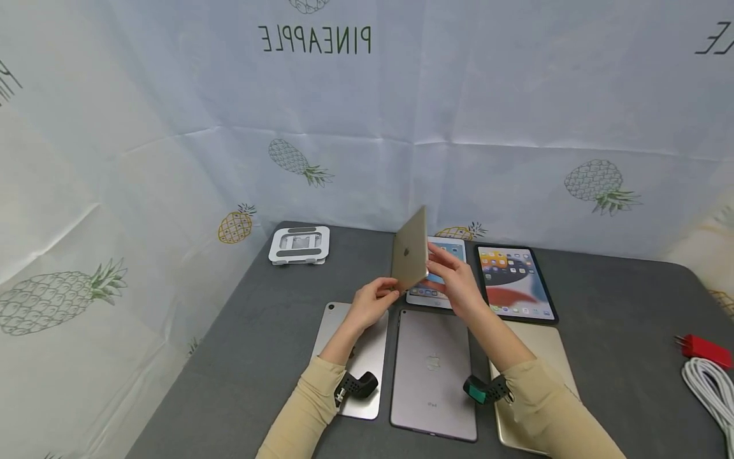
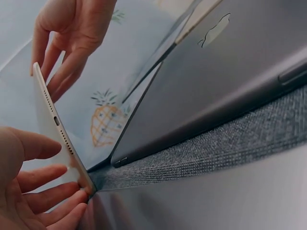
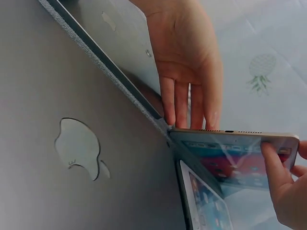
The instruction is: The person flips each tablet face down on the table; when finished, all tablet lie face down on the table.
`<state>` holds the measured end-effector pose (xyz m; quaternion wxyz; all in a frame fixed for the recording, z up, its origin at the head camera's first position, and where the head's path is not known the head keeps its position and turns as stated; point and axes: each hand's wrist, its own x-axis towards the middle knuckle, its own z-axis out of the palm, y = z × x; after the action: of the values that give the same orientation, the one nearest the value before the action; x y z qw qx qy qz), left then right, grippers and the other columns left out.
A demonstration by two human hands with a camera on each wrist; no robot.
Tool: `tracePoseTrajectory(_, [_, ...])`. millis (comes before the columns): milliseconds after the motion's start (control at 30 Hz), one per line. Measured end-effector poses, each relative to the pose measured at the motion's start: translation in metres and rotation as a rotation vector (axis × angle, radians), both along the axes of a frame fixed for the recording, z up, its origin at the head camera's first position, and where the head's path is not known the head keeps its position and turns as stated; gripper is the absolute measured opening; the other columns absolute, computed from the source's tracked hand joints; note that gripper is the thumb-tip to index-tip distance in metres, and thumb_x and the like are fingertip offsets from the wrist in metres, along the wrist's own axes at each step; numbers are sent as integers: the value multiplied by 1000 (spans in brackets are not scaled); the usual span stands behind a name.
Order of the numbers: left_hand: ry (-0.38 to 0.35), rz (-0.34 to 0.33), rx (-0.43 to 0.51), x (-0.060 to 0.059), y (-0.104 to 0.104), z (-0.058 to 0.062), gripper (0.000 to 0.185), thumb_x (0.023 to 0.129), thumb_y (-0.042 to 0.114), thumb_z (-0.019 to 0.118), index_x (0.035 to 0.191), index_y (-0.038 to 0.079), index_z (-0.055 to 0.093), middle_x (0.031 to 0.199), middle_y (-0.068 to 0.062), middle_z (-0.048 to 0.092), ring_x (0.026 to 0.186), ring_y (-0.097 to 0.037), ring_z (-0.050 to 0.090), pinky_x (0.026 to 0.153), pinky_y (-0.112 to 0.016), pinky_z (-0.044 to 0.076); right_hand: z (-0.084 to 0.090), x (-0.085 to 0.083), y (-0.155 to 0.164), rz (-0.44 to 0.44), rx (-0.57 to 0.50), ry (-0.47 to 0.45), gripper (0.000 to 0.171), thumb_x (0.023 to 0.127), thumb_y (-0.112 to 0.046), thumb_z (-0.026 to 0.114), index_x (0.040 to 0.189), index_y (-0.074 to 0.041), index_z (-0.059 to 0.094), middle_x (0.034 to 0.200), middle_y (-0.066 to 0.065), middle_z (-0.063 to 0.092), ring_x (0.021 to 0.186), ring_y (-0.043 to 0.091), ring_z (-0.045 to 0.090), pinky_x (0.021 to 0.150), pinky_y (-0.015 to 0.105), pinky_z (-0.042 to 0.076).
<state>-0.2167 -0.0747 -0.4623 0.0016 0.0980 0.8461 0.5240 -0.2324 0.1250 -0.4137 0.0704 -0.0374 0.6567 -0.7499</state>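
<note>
A gold tablet (image 1: 410,252) stands tilted up on its long edge, its back with the logo facing left in the head view. Its lit screen (image 3: 230,158) shows in the right wrist view. My right hand (image 1: 453,277) grips its upper near corner, thumb on the screen side and fingers on the back. Extended fingers of my left hand (image 1: 369,305) touch the lower near corner from the back side, seen closely as the left hand (image 2: 38,187) in the left wrist view. Behind it lies a white tablet (image 1: 453,248) with its screen lit, partly hidden.
Face down nearby lie a silver tablet (image 1: 367,357), a grey tablet (image 1: 432,376) and a gold one (image 1: 550,350). A black-framed tablet (image 1: 516,280) shows its lit screen. A white folding stand (image 1: 299,245) is far left; a red charger (image 1: 706,352) and white cable (image 1: 708,389) lie right.
</note>
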Motion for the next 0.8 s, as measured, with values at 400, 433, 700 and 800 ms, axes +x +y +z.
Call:
tracePoseTrajectory(400, [29,42,-38,1,-13,1,30,95,16,62,123,4,65,126,-18,61,118,-33,57,96,-46,49,-14,-3,-2,-33,-54,-64,50,99,-5,54,148,-5,40,140,17,45,101,7,61,85,28,55])
tracePoseTrajectory(433, [31,46,-46,1,-14,1,30,95,17,62,122,5,65,127,-19,60,117,-34,58,96,-46,49,-15,-4,-4,-36,-59,-68,50,99,-3,53,147,-4,40,137,17,45,99,6,61,85,27,55])
tracePoseTrajectory(700, [32,84,-67,3,-28,3,28,95,18,62,119,5,67,121,-17,63,113,-32,59,92,-46,50,-26,-8,-13,-67,-27,-111,50,96,2,54,145,1,43,125,11,48,85,3,63,75,19,54])
tracePoseTrajectory(800, [35,101,-74,3,-34,4,28,94,19,63,119,5,67,118,-16,64,111,-30,60,91,-46,50,-29,-9,-17,-62,8,-112,50,95,3,54,144,2,43,127,14,48,86,2,62,76,18,54])
